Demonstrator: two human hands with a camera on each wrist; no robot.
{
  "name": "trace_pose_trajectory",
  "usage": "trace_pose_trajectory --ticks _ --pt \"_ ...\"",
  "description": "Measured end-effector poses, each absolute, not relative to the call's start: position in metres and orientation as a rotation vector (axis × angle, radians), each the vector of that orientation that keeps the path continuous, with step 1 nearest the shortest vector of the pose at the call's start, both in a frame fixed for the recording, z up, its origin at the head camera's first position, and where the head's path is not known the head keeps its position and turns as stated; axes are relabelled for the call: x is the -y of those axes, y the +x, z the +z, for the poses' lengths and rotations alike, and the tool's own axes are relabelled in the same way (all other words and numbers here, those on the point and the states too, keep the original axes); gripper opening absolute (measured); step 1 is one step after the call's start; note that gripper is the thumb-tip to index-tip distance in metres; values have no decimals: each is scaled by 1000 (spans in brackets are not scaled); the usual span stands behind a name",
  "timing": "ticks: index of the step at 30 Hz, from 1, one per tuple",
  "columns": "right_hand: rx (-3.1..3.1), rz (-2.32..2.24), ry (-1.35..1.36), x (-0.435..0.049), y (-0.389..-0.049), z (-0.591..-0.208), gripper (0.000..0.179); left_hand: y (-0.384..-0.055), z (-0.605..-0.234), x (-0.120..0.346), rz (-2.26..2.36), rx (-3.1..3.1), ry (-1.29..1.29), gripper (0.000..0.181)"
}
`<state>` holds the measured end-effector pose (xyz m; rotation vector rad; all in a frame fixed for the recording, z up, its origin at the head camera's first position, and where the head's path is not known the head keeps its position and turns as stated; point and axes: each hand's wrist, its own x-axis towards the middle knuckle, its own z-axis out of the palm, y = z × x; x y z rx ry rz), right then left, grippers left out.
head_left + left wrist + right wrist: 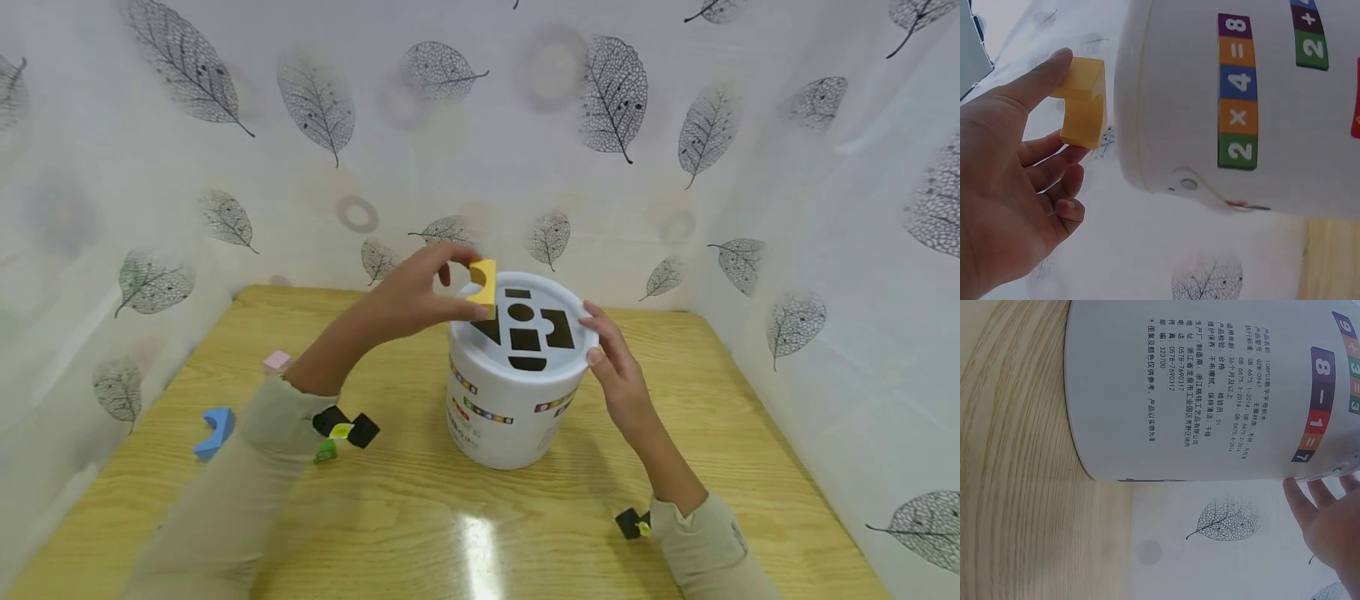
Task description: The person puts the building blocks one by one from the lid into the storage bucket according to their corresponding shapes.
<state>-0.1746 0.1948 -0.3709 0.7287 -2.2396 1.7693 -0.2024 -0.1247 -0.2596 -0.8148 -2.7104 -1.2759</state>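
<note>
A yellow block [486, 283] with a curved notch is pinched between the thumb and fingers of my left hand [416, 292]. It is held up over the left side of the white bucket's lid [542, 329], notch facing left. In the left wrist view the same hand [1019, 150] holds the block beside the bucket's rim, apart from it. The lid has several cut-out holes, among them a round one and a notched one [558, 330]. My right hand [621, 371] touches the right rim of the bucket [502, 442], fingers loosely extended.
On the wooden table [420, 517] at the left lie a blue notched block [217, 433], a pink block [277, 361] and a green block [326, 452], beside my left forearm. A leaf-patterned curtain [487, 167] stands behind the table and along both sides.
</note>
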Motion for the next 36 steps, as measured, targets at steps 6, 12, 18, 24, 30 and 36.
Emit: trace_pose_trajectory --ticks 6,12,18,24,30,36 --pt "2240 1775 738 -195 -175 -372 40 -210 -260 94 -1263 2763 -939 63" --pt "2262 1767 727 -197 -175 -372 40 -215 -262 71 -1248 2803 -1013 69" --pt "2268 1768 738 -197 -175 -372 40 -220 -267 53 -1191 2864 -1041 77" --pt "2252 1797 762 -196 -176 -372 41 -222 -268 43 -1007 2946 -1028 81" --pt "2244 1804 770 -196 -176 -373 41 -222 -267 40 -918 2984 -1021 79" --pt "2234 1806 778 -196 -177 -375 41 -221 -265 37 -910 2984 -1038 80"
